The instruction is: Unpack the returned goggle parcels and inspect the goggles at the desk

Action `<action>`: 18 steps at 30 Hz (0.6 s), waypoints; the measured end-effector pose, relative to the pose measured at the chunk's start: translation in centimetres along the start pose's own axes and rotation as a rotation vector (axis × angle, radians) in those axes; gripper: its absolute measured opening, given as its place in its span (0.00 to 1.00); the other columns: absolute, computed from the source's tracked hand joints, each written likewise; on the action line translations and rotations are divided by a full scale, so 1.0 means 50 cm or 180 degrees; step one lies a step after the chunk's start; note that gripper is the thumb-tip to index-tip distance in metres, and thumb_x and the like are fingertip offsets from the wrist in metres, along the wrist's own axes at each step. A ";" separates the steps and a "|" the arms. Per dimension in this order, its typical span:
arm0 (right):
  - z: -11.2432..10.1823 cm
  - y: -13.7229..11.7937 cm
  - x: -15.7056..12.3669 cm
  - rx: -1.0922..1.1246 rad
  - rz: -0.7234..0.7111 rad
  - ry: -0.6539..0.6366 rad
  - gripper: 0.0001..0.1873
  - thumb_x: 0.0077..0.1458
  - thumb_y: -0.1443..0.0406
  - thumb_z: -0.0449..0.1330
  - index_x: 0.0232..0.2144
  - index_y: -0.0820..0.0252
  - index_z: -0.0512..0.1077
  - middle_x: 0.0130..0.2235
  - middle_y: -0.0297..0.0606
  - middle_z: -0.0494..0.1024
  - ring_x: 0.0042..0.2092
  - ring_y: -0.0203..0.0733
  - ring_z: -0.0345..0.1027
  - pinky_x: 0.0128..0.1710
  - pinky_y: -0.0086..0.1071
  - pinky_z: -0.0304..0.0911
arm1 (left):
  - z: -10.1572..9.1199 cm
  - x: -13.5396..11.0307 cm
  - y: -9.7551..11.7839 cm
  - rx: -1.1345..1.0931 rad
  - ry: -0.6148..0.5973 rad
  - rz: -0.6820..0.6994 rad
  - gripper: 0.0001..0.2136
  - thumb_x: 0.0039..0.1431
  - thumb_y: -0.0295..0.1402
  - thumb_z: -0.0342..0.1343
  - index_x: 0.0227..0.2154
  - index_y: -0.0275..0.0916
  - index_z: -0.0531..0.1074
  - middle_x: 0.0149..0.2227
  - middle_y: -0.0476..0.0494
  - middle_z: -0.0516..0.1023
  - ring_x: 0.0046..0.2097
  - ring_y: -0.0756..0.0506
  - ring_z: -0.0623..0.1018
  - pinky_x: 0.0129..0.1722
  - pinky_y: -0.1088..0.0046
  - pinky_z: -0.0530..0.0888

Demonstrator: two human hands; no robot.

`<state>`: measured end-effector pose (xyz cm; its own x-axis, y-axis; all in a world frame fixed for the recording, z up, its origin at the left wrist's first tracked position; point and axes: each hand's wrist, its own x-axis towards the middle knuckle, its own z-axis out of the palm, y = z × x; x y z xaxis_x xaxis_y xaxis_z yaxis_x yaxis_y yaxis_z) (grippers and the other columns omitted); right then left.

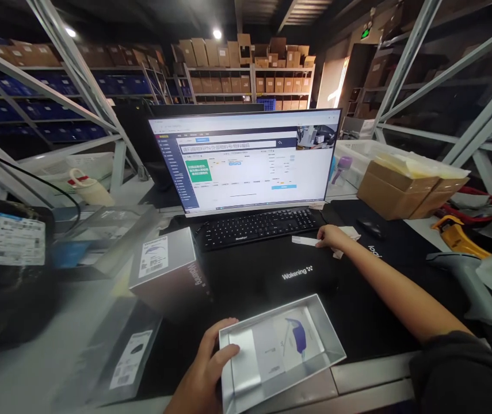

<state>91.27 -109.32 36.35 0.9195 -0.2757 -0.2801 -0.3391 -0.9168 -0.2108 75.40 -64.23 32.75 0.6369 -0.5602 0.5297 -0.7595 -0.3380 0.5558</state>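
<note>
My left hand [205,368] grips the left end of an open white box [332,345], with the thumb over its wall. Inside the box lies a leaflet [271,351] printed with a purple device. Beside the keyboard [263,225], my right hand [332,238] has its fingertips closed on a narrow white paper strip [304,240]. Some crumpled white paper [353,233] lies under and behind that hand. Between the hands is a black item marked "Wakening" [297,273]. A closed grey carton [168,270] with a white label stands left of it.
A lit monitor [250,167] stands behind the keyboard. To the right are a mouse [370,228], a grey barcode scanner [465,282], a yellow tape dispenser [457,236] and a brown cardboard box [396,190]. Plastic-wrapped packages [127,356] lie at the left. Metal struts frame both sides.
</note>
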 end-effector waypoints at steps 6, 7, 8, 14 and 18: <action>-0.013 0.004 -0.008 0.0183 0.0270 0.0275 0.13 0.64 0.61 0.61 0.48 0.61 0.72 0.50 0.42 0.75 0.49 0.45 0.72 0.48 0.44 0.71 | -0.012 0.005 -0.012 0.0167 -0.0183 0.0157 0.32 0.48 0.29 0.64 0.56 0.43 0.59 0.63 0.28 0.55 0.61 0.33 0.69 0.47 0.61 0.79; -0.015 0.004 -0.009 0.0232 0.0293 0.0287 0.13 0.64 0.61 0.61 0.48 0.61 0.72 0.50 0.42 0.75 0.49 0.45 0.72 0.48 0.43 0.71 | -0.015 0.007 -0.011 0.0211 -0.0200 0.0172 0.33 0.47 0.29 0.65 0.56 0.43 0.59 0.62 0.28 0.55 0.61 0.33 0.69 0.47 0.62 0.79; -0.016 0.005 -0.011 0.0288 0.0312 0.0286 0.13 0.64 0.61 0.61 0.48 0.61 0.72 0.50 0.42 0.75 0.48 0.45 0.72 0.47 0.43 0.71 | -0.017 0.009 -0.009 0.0257 -0.0214 0.0174 0.33 0.45 0.29 0.66 0.55 0.43 0.59 0.62 0.28 0.56 0.60 0.33 0.70 0.46 0.62 0.80; -0.015 0.000 -0.025 0.0711 0.0279 0.0246 0.12 0.64 0.60 0.61 0.45 0.64 0.73 0.42 0.39 0.77 0.39 0.39 0.74 0.38 0.36 0.73 | -0.021 0.012 -0.006 0.0325 -0.0284 0.0061 0.36 0.42 0.29 0.68 0.54 0.45 0.59 0.62 0.29 0.57 0.59 0.32 0.71 0.45 0.62 0.80; -0.042 -0.028 -0.067 0.0992 -0.0102 0.0577 0.08 0.64 0.67 0.60 0.43 0.66 0.73 0.37 0.38 0.77 0.35 0.38 0.74 0.36 0.32 0.72 | -0.017 0.008 -0.015 0.0203 -0.0354 -0.0051 0.37 0.41 0.28 0.69 0.55 0.45 0.58 0.63 0.31 0.55 0.62 0.32 0.69 0.50 0.60 0.78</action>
<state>89.06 -107.74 39.57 0.9415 -0.3205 -0.1039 -0.3280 -0.8014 -0.5001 76.31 -63.53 33.10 0.6330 -0.6337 0.4447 -0.7586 -0.3931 0.5197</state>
